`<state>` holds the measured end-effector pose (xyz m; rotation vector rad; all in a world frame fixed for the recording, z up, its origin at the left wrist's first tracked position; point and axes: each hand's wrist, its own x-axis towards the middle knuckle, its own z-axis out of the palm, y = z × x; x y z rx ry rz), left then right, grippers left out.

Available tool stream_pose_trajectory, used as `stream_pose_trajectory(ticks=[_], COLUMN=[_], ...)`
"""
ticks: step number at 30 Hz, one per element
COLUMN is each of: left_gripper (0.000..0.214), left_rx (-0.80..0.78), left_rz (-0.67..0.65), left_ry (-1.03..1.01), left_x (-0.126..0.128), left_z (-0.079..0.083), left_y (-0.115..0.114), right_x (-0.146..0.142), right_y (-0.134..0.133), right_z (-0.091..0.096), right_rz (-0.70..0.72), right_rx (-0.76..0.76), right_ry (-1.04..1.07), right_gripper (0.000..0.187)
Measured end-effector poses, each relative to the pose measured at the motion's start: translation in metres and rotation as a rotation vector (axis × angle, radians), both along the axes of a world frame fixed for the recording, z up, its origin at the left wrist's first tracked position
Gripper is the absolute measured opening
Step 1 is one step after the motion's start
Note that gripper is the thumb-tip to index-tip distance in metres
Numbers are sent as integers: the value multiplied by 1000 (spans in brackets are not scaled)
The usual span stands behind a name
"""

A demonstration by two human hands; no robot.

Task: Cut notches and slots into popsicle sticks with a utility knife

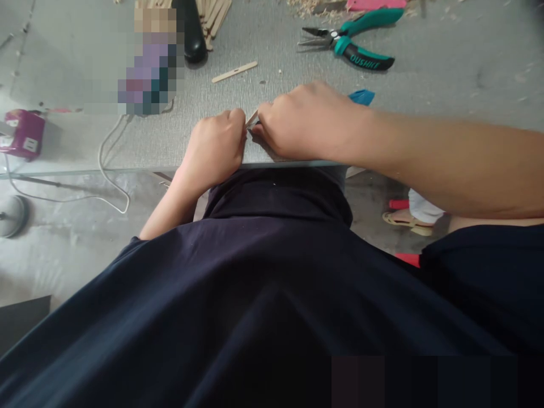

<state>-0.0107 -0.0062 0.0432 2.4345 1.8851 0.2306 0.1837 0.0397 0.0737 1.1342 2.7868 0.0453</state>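
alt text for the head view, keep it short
The left hand and right hand meet at the near edge of a grey table, pinching a small stick between them. Teal pliers, a loose stick and a white cable lie nearby.

Left hand (215, 148) and right hand (308, 122) meet, fingers curled, knuckles up.

A grey textured table (446, 85) stands over a pale, evenly lit concrete floor (63, 243).
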Motion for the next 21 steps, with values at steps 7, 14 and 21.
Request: stream_pose_trajectory(ticks=[7, 14, 21], left_gripper=[34, 36, 37], left_rx=[34, -21, -13], left_rz=[-23, 21, 43], left_ry=[-64, -71, -112], left_x=[-3, -2, -3], left_z=[-3, -3, -2], left_y=[2, 4, 4], right_x=[-2, -5, -1], right_y=[-3, -4, -7], right_z=[-2, -3, 0], right_rz=[-50, -77, -103], right_rx=[-16, -29, -56], right_ry=[67, 83, 89], right_gripper=[54, 55, 57])
